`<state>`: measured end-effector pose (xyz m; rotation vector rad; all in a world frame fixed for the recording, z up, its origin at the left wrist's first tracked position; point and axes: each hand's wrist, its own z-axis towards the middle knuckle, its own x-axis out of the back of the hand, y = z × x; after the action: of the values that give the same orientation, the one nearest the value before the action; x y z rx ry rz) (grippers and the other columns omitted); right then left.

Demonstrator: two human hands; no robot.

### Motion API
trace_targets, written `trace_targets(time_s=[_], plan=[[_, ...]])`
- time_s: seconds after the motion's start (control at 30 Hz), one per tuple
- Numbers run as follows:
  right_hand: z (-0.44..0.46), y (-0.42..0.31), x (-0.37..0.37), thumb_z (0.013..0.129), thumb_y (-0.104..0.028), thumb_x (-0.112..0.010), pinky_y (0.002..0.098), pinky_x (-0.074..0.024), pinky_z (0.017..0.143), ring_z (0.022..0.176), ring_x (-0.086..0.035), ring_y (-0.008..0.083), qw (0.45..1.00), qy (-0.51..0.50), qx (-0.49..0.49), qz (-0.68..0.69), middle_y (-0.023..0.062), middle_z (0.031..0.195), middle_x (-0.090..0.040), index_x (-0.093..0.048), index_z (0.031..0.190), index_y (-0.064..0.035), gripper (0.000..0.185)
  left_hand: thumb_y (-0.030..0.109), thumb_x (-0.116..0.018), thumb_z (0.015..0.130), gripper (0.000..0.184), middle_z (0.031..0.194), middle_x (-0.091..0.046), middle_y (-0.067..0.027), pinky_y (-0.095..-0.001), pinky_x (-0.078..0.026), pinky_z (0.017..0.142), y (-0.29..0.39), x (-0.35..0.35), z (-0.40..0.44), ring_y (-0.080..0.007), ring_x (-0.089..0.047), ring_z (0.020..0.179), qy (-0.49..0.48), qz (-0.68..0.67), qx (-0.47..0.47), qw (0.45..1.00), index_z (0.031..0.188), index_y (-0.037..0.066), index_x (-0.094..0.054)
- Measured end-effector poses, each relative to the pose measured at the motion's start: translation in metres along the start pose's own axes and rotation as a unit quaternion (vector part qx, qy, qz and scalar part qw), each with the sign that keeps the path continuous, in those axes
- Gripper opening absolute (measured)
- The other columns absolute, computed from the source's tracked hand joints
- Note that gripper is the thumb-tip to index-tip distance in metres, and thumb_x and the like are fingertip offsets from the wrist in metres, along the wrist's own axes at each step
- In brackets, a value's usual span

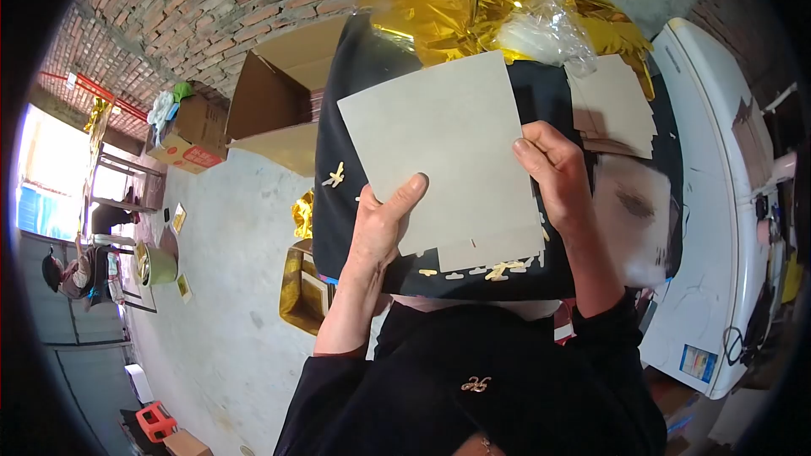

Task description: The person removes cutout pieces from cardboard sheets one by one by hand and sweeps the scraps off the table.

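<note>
Both hands hold a flat grey cardboard sheet (439, 135) tilted above a black-covered table (342, 228). My left hand (380, 224) grips its lower left edge, thumb on top and fingers underneath. On the right edge, my right hand (553, 169) pinches the sheet between thumb and bent fingers. Part of another grey board (490, 255) shows below the held sheet. Small pale cut-out pieces (507, 269) lie along the near table edge, and a few more pieces (335, 175) lie at the left.
Crumpled gold foil (422, 8) and transparent plastic (553, 29) cover the table's far end. Stacked cardboard pieces (612, 105) and a smudged pale sheet (634, 211) lie right. A white refrigerator (705, 160) stands beyond. Left are an open carton (274, 101) and a gold-coloured bin (296, 317); another person (76, 274) sits farther off.
</note>
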<state>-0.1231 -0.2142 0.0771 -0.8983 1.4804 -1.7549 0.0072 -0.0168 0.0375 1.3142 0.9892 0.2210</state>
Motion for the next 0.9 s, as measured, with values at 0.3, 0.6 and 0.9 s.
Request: trace_targets(time_s=[0.3,0.6,0.9], plan=[[0.006,0.012,0.005,0.093,-0.007,-0.059,0.0189,-0.0312,0.053,0.061,-0.037,0.0,0.998,-0.035,-0.044,0.018,-0.0081,0.07,-0.046,-0.058,0.089,-0.0032,0.006,0.018,-0.071,0.092,0.041,0.117,-0.065,-0.0123,-0.0352,-0.047,0.095,0.001,0.007,-0.003,-0.0202,-0.061,0.107,-0.01,0.027,-0.004,1.0,0.124,-0.005,-0.059],[0.004,0.016,0.004,0.086,0.003,-0.06,0.0217,-0.0387,0.052,0.061,-0.043,0.0002,0.991,0.019,0.007,-0.129,-0.0015,0.064,-0.052,-0.05,0.084,-0.0011,0.011,0.021,-0.066,0.095,0.021,0.077,-0.069,-0.0036,-0.0277,-0.049,0.067,0.01,0.0,-0.013,-0.011,-0.061,0.071,-0.022,0.302,-0.133,0.944,0.093,0.0,-0.07],[0.005,0.014,0.01,0.086,0.001,-0.061,0.0206,-0.0416,0.055,0.06,-0.051,0.0019,0.995,0.002,0.012,-0.104,0.002,0.066,-0.059,-0.05,0.088,-0.0013,0.011,0.009,-0.068,0.089,0.01,0.071,-0.068,-0.0103,-0.03,-0.048,0.057,0.023,-0.017,-0.02,-0.0214,-0.064,0.061,-0.033,0.395,-0.247,0.884,0.088,-0.001,-0.07]])
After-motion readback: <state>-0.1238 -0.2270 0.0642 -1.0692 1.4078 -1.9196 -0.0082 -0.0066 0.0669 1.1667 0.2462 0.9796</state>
